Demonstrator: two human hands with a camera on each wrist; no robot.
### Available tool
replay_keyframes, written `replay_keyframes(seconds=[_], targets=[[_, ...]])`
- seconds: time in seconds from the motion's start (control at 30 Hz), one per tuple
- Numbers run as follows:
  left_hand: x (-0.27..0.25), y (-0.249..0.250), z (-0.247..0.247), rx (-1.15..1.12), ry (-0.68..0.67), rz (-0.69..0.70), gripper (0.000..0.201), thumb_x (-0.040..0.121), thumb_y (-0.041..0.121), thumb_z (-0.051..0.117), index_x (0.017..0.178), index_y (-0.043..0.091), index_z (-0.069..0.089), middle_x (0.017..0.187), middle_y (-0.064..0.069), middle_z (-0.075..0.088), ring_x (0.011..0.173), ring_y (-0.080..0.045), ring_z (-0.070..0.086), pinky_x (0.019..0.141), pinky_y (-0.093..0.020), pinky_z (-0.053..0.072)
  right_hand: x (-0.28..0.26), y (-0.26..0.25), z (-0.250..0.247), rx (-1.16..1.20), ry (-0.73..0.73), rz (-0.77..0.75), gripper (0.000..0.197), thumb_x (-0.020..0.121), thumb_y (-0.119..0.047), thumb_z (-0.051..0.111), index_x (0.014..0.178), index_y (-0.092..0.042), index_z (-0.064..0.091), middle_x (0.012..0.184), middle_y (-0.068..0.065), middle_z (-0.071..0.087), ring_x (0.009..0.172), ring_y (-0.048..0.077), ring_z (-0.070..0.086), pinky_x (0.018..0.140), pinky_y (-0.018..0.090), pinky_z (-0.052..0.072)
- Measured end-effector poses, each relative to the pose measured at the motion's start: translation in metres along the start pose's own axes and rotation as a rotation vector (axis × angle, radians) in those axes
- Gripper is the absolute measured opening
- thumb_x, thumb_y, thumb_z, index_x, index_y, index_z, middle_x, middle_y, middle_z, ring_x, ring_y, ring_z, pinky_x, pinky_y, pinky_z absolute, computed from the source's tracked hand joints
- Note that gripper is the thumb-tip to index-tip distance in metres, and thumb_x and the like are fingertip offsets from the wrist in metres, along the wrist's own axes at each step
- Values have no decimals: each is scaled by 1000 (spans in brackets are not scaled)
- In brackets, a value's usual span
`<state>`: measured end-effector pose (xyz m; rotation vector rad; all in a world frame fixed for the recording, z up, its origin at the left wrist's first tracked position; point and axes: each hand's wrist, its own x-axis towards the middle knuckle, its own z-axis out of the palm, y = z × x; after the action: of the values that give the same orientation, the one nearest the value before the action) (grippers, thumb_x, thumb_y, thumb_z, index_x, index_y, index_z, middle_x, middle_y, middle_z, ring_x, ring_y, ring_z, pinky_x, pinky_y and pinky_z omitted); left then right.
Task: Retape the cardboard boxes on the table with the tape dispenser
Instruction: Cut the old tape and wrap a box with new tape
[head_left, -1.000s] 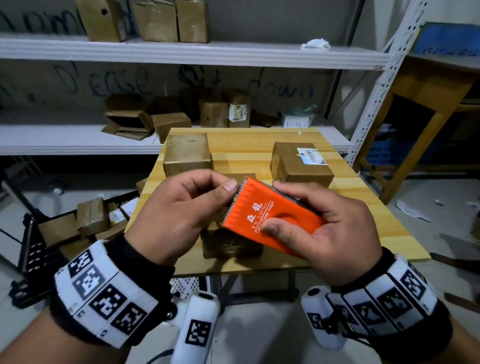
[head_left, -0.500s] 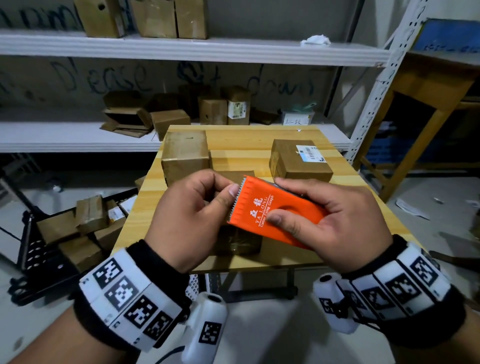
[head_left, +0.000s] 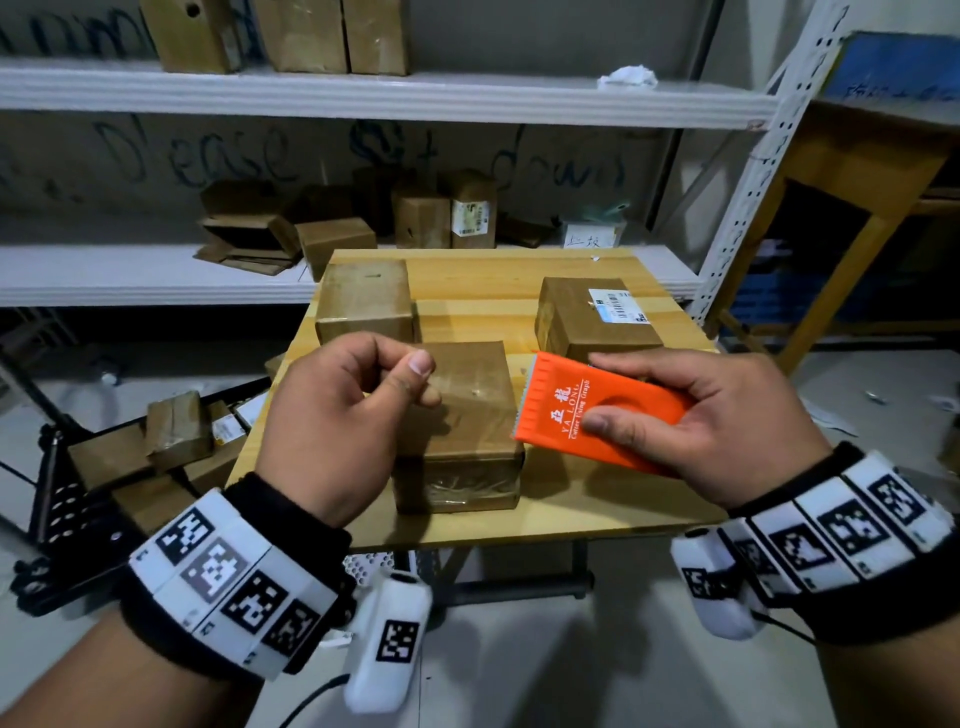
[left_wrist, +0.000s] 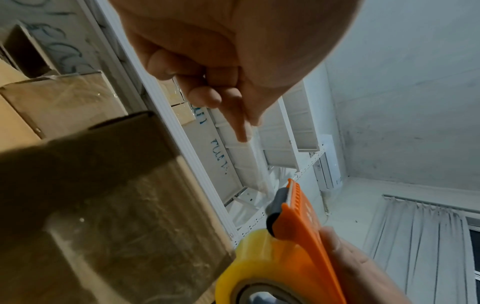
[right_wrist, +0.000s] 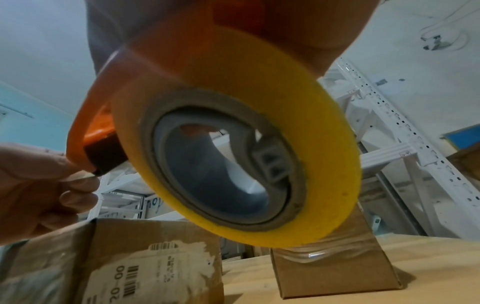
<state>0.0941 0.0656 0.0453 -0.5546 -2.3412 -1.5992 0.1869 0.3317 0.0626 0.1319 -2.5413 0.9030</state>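
My right hand (head_left: 605, 389) grips an orange tape dispenser (head_left: 597, 410) above the wooden table (head_left: 467, 275); its yellow tape roll (right_wrist: 324, 144) fills the right wrist view. My left hand (head_left: 423, 379) pinches the tape's free end; a clear tape strip (left_wrist: 255, 162) runs from those fingers to the dispenser's toothed edge (left_wrist: 293, 191). Both hands hover over the near cardboard box (head_left: 467, 405). Two more boxes stand behind: one far left (head_left: 363, 296), one far right with a label (head_left: 587, 317).
White shelving (head_left: 156, 270) behind the table carries several cardboard boxes. A black cart (head_left: 62, 499) with more boxes sits on the floor at the left. A wooden stand (head_left: 857, 171) is at the right.
My hands have drawn apart: the left moved left off the dispenser's toothed edge, with tape stretched between, and the dispenser shifted right. The near box now shows between them.
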Motion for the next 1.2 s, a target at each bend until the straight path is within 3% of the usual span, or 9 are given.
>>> replay_keyframes(seconds=[0.3,0.43,0.53,0.6,0.73,0.87,1.0,1.13,1.2], targets=[[1,-4,-1,65,-3,8,16,97,27,68,82,23,72,80,18,74,76,0,68,65,-14,48,1,-1,1,-10,-16,18,60,68,-80,69,118,-47,74,105,-37,67,103,-15,65,88,6,51],[4,-8,-7,74,21,-5,16,98,25,68,83,20,72,77,18,74,72,4,67,61,-6,43,4,-2,4,-42,-41,18,57,70,-82,67,118,-51,70,103,-38,67,101,-13,67,85,8,52],[10,-8,-17,133,48,-21,20,99,27,67,80,20,72,79,20,73,72,8,63,57,-4,38,12,-1,1,-111,-39,11,62,72,-84,64,119,-46,74,105,-27,73,94,-10,68,84,15,54],[13,-9,-22,116,40,-74,24,99,31,65,79,21,73,84,23,73,77,11,63,61,-10,39,19,-6,-4,-139,-48,19,69,72,-87,60,120,-41,76,106,-21,75,92,-5,68,81,16,52],[19,-14,-24,6,48,-167,29,100,32,65,78,15,75,77,5,75,67,12,60,70,-29,41,39,-20,-11,-230,-42,4,72,79,-89,42,113,-36,78,97,-14,76,87,7,68,72,22,50],[29,-24,-29,-61,53,-220,31,99,30,67,75,13,75,67,14,71,62,13,56,71,-30,39,55,-29,-11,-268,-51,40,76,71,-88,43,107,-31,79,91,-16,69,86,6,64,68,20,45],[35,-40,-32,-55,39,-246,30,97,34,69,73,16,76,67,11,71,68,-5,57,72,-33,41,48,-17,-1,-219,-72,72,75,69,-91,46,107,-35,78,95,-16,72,89,6,66,68,24,47],[34,-52,-30,-8,22,-267,32,98,33,69,73,15,77,70,8,74,61,7,56,75,-32,42,52,-4,-2,-221,-105,141,71,63,-89,50,102,-36,77,94,-15,71,89,9,65,69,27,46],[35,-56,-31,-18,10,-286,32,98,35,69,73,17,78,73,6,75,65,3,58,77,-35,44,56,0,-4,-198,-112,160,65,61,-89,51,94,-39,74,92,-17,70,88,8,64,70,29,47]])
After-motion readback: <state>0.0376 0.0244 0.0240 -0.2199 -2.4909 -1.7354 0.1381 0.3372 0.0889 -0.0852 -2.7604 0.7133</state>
